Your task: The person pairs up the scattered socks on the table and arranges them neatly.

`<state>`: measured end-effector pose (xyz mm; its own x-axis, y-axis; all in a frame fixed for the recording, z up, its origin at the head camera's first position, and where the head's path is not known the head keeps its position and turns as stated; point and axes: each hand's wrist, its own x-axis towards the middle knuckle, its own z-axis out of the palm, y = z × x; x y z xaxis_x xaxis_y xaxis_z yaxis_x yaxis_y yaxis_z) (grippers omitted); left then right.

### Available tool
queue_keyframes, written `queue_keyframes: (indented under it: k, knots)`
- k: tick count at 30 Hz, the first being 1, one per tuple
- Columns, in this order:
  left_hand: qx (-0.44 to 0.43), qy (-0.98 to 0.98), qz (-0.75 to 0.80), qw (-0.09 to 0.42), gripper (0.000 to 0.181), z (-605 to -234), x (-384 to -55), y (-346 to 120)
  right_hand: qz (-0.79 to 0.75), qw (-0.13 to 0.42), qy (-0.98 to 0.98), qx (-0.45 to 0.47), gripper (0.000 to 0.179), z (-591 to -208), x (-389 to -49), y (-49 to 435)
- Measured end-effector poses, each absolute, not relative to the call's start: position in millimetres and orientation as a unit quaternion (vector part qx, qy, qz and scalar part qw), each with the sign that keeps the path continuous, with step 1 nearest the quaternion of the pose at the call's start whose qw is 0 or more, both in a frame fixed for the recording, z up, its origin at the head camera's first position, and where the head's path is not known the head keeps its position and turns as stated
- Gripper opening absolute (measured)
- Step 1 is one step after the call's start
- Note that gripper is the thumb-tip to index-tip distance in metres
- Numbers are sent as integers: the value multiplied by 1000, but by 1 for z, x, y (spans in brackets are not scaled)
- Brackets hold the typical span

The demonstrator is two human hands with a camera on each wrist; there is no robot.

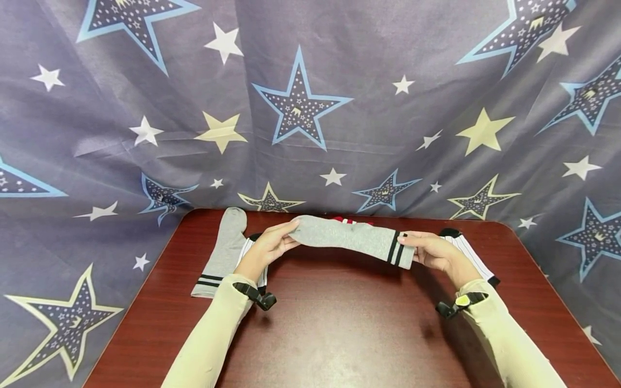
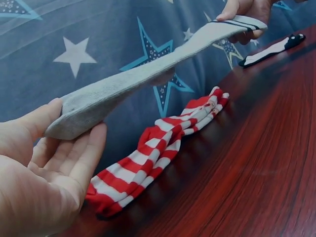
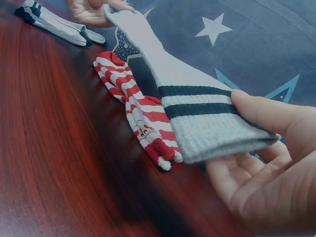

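Observation:
A grey sock [image 1: 346, 235] with two black stripes near its cuff is stretched level above the table between both hands. The left hand [image 1: 273, 245] pinches the toe end, thumb on top and fingers beneath, as the left wrist view shows. At the cuff, the right hand [image 1: 434, 251] grips the edge beside the stripes [image 3: 197, 101]. Under the held sock lies a pair of red-and-white striped socks [image 2: 148, 158], mostly hidden in the head view. Close by the left hand is another grey sock [image 1: 220, 253], lying flat with its striped cuff toward the front.
White socks with black toes and cuffs [image 1: 468, 256] lie at the right, behind the right wrist. Similar white striped socks [image 3: 54, 22] lie at the left, partly under the left arm. The reddish-brown table [image 1: 330, 323] ends at a star-patterned cloth [image 1: 368, 134] behind it.

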<state>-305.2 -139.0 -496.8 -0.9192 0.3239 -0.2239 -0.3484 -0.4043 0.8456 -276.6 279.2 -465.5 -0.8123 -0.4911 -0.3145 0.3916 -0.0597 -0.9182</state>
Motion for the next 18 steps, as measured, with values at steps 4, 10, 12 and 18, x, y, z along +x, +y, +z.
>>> queue_keyframes:
  k: [4,10,12,18]
  knots:
    - [-7,533,822,202,17,-496,-305,-145,-739,304,600,-31,31,-465,-277,279]
    - [-8,532,821,208,16,-497,-305,-150,-741,309,596,-31,34,-465,-277,278]
    - [-3,527,824,210,16,-496,-304,-152,-739,310,597,-35,35,-465,-278,278]
    - [11,515,829,215,19,-495,-304,-157,-733,311,603,-49,35,-468,-281,276]
